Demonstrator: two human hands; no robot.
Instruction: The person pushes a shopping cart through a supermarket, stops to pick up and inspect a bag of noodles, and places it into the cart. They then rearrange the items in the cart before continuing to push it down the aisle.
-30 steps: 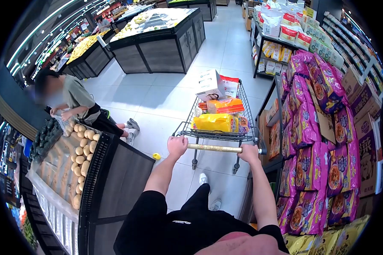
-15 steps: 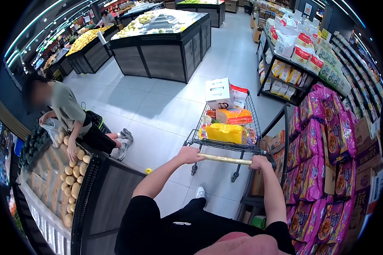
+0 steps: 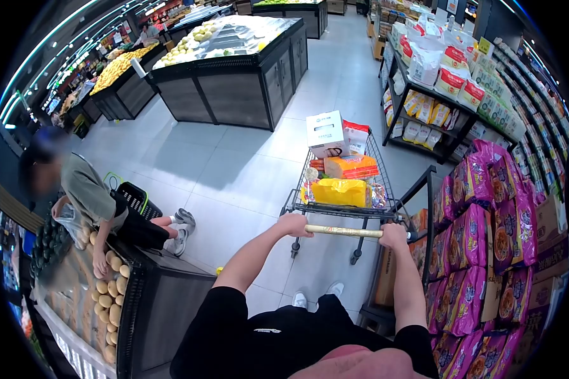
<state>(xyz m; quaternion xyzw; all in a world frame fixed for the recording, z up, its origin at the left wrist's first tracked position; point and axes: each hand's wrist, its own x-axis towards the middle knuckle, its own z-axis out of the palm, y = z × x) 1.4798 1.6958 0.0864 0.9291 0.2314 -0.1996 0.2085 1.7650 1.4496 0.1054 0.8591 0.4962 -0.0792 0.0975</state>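
Observation:
A metal shopping cart (image 3: 293, 203) stands on the tiled aisle in front of me. My left hand (image 3: 294, 225) grips the left end of its pale handle bar (image 3: 342, 232), and my right hand (image 3: 393, 235) grips the right end. The basket holds a yellow bag (image 3: 338, 191), an orange pack (image 3: 351, 167), a white box (image 3: 325, 133) and a red-and-white bag (image 3: 355, 134).
A rack of purple bags (image 3: 480, 221) stands close on the right. On the left a dark produce bin with potatoes (image 3: 107, 297), where another person (image 3: 88, 196) bends over beside a black basket (image 3: 133, 199). Produce islands (image 3: 234, 69) ahead; open floor between.
The cart and I have moved forward along the aisle. The person at the potato bin has shifted left and reaches down into the potatoes. Both hands stay on the handle.

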